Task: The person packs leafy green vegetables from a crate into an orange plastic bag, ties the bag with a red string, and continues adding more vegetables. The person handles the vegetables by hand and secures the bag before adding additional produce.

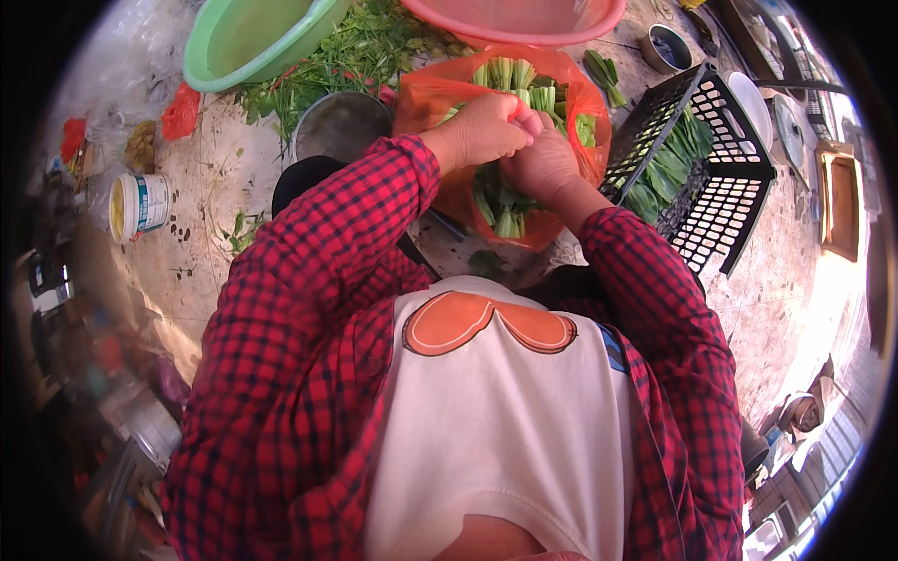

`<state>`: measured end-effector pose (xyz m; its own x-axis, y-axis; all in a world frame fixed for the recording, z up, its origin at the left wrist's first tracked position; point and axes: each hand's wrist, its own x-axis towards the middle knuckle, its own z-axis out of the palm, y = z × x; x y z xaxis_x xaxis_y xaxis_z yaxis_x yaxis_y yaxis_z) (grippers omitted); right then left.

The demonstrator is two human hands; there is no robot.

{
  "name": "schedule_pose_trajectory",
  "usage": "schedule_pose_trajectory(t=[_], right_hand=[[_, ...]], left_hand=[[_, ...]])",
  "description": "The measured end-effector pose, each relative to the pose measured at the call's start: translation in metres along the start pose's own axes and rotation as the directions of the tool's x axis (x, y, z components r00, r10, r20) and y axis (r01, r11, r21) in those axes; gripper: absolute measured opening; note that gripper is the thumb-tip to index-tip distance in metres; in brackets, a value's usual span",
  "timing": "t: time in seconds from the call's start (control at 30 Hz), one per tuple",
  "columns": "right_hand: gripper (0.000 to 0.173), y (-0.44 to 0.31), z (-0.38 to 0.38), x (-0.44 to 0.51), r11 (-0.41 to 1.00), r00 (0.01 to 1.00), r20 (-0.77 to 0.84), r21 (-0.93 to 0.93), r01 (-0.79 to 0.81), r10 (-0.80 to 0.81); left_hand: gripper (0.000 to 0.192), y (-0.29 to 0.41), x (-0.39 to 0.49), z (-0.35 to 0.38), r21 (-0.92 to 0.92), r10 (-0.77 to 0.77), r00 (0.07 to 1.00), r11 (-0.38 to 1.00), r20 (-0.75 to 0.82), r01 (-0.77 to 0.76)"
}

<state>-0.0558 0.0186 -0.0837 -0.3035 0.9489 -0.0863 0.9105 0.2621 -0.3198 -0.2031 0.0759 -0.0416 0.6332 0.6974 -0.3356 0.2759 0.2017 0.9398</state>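
Both of my hands meet over an orange-red plastic bag [435, 98] filled with bundles of leafy greens [523, 73]. My left hand [484, 126] comes in from the left, its fingertips bent against those of the other hand. From the right, my right hand [544, 161] reaches up with its fingers curled at the same spot. Whether anything small is pinched between the fingertips cannot be seen. The pale cut stems show above my hands, and dark leaves with more stems show below them inside the bag.
A black plastic crate [729, 189] with leafy greens [666, 168] stands tilted at the right. Behind are a green basin [273, 66], a red basin [519, 35] and scattered trimmings [365, 42]. A round container [340, 126] is left of the bag; a white bucket [144, 203] lies farther left.
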Motion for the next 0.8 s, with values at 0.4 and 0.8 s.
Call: schedule_pose_trajectory(t=[0.4,0.8], right_hand=[[0.033,0.005,-0.037,-0.029,0.968,0.994,-0.105,0.252,0.002,0.025],[0.053,0.029,-0.054,-0.023,0.76,0.792,-0.079,0.353,-0.545,0.605]], left_hand=[[0.025,-0.007,0.029,-0.003,-0.422,-0.195,0.978,0.882,0.072,0.207],[0.037,-0.012,0.025,0.004,-0.298,-0.268,0.925,0.89,0.268,0.344]])
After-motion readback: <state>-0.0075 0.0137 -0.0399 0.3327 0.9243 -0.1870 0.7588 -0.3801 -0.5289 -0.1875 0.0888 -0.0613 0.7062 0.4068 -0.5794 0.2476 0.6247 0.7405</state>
